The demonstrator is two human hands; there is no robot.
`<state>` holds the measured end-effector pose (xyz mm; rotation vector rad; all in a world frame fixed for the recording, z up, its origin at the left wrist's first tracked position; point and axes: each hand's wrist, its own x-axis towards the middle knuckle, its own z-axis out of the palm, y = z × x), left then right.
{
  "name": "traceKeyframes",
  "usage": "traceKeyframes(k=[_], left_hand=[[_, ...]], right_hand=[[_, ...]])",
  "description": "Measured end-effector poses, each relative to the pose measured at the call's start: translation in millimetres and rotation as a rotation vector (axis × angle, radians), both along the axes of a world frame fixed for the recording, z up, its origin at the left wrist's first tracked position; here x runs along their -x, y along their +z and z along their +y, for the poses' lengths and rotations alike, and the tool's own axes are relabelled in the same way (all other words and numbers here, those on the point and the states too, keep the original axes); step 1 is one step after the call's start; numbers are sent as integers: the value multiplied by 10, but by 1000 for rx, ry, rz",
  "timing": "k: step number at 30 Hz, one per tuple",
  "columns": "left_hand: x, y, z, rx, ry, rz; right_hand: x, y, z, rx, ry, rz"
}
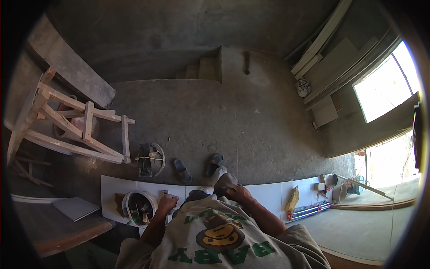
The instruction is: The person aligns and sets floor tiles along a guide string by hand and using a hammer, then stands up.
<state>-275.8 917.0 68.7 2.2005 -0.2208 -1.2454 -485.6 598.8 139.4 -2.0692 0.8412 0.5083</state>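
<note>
My left hand (166, 204) is curled into a fist low over the row of white floor tiles (268, 195), right beside a white bucket (139, 207) holding several tools. A small dark thing (165, 193) lies just past its knuckles; I cannot tell if the hand touches it. My right hand (237, 193) rests on my bent knee (224, 181), fingers draped over it, holding nothing. My grey printed shirt fills the lower middle and hides my legs.
Two dark sandals (181, 169) (215, 163) and a black bucket (151, 159) lie on the concrete beyond the tiles. A wooden trestle (85, 130) stands left, with a loose grey tile (76, 208) below it. At the right are a yellow sponge (292, 199), a tile cutter (309, 210) and a bright doorway (387, 166).
</note>
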Motion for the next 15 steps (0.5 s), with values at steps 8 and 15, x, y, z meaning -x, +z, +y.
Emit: traceKeyframes(k=[8,15], left_hand=[[7,371,-531,-80,-343,-20],[1,870,-1174,278,-177,31]], right_hand=[[260,-387,88,-54,38,51],[641,-525,100,-34,293,39]])
